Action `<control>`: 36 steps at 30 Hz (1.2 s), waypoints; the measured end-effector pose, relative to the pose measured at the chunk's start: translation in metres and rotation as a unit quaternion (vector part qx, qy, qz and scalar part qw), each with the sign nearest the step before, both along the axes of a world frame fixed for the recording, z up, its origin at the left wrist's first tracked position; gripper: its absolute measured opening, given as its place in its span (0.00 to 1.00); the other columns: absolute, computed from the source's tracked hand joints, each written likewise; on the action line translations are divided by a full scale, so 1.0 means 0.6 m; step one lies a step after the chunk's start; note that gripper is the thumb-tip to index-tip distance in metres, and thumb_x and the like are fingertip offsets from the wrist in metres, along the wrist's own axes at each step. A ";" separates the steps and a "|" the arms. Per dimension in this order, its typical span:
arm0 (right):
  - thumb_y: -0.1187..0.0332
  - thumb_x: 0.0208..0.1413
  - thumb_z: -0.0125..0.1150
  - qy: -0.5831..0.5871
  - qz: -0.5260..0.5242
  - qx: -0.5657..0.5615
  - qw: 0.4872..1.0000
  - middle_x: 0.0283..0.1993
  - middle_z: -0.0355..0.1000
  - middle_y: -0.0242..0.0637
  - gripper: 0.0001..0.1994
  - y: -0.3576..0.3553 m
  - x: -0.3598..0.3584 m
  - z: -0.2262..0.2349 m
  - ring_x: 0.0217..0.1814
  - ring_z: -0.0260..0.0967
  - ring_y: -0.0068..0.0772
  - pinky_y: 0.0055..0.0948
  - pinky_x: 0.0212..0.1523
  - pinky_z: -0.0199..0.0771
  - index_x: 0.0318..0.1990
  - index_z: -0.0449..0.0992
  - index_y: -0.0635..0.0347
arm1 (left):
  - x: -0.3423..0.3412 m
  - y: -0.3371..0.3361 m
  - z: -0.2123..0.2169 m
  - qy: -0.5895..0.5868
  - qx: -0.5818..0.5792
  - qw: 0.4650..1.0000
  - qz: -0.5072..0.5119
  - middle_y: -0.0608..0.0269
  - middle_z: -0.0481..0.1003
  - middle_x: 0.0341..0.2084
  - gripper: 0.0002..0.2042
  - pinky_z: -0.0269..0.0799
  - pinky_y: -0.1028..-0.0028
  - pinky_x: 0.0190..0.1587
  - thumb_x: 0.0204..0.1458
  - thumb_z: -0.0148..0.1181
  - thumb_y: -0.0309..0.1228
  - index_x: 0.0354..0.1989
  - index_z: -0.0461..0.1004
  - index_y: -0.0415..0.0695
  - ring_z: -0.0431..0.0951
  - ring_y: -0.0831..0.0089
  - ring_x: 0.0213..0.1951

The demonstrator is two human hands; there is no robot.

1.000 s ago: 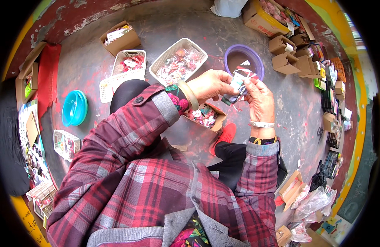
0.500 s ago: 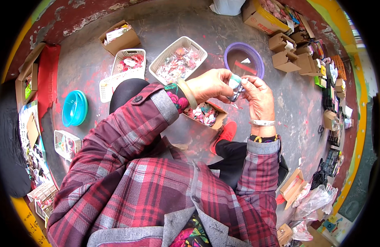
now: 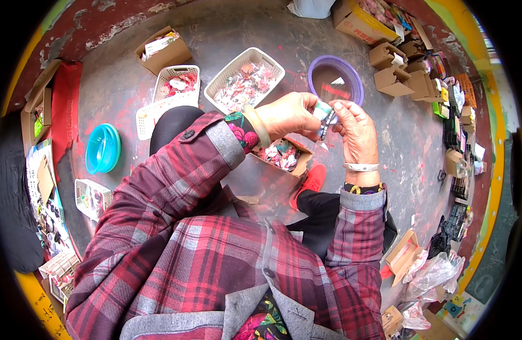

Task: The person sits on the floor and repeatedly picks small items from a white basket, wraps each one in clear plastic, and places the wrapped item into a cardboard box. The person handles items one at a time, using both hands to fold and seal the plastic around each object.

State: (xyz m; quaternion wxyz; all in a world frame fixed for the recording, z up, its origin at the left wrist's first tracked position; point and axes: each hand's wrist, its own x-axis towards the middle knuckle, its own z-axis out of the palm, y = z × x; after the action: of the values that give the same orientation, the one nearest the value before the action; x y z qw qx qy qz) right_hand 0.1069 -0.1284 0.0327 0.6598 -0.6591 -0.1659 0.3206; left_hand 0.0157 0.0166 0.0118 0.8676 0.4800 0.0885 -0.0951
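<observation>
In front of me both hands meet over the floor, fingers pinched. They hold a small packet [image 3: 327,122] with a black printed strip and a pale teal part; its exact kind is hard to make out. My left hand [image 3: 289,118] grips its left side, a pale bangle at the wrist. My right hand [image 3: 358,135], with a silver bracelet, pinches the upper right edge. Below the hands stands a small cardboard box [image 3: 302,164] of red, white and teal pieces. Just beyond is a purple basin [image 3: 360,85] with something red and clear inside.
A white basket [image 3: 214,89] of wrapped pieces stands ahead, beside a smaller white basket [image 3: 196,85]. Turquoise basins [image 3: 103,148] sit at left. Cardboard boxes [image 3: 392,82] and goods line the right wall, with plastic bags [image 3: 436,277] lower down. My red shoe [image 3: 312,180] is below the hands.
The packet has turned between my fingers, so its black strip now stands more upright and shows more plainly. Both hands stay in nearly the same place.
</observation>
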 end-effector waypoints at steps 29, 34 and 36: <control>0.77 0.45 0.60 0.032 0.054 0.012 0.998 0.35 0.72 0.32 0.16 -0.005 0.007 -0.007 0.34 0.68 0.19 0.18 0.35 0.67 0.44 0.70 0.67 | -0.003 0.004 0.002 0.031 0.053 0.998 0.031 0.65 0.71 0.32 0.12 0.71 0.79 0.33 0.45 0.58 0.22 0.39 0.67 0.40 0.73 0.79 0.32; 0.81 0.42 0.60 0.045 0.054 0.021 0.997 0.38 0.70 0.35 0.21 -0.007 0.010 -0.004 0.38 0.67 0.22 0.19 0.39 0.68 0.48 0.67 0.65 | -0.001 0.004 -0.005 0.028 0.035 0.999 0.030 0.65 0.72 0.33 0.12 0.71 0.79 0.33 0.48 0.59 0.25 0.40 0.67 0.40 0.73 0.79 0.34; 0.81 0.42 0.60 0.017 0.035 0.012 0.999 0.42 0.68 0.36 0.22 -0.008 0.008 0.002 0.43 0.66 0.24 0.20 0.41 0.68 0.48 0.66 0.62 | 0.000 0.004 -0.008 0.022 0.003 0.999 0.040 0.66 0.72 0.33 0.12 0.71 0.79 0.34 0.49 0.58 0.27 0.41 0.67 0.40 0.73 0.79 0.35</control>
State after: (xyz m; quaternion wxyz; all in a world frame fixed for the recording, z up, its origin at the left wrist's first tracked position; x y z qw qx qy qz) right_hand 0.1118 -0.1333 0.0338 0.6588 -0.6397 -0.1813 0.3521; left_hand 0.0159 0.0193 0.0070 0.8673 0.4762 0.1264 -0.0708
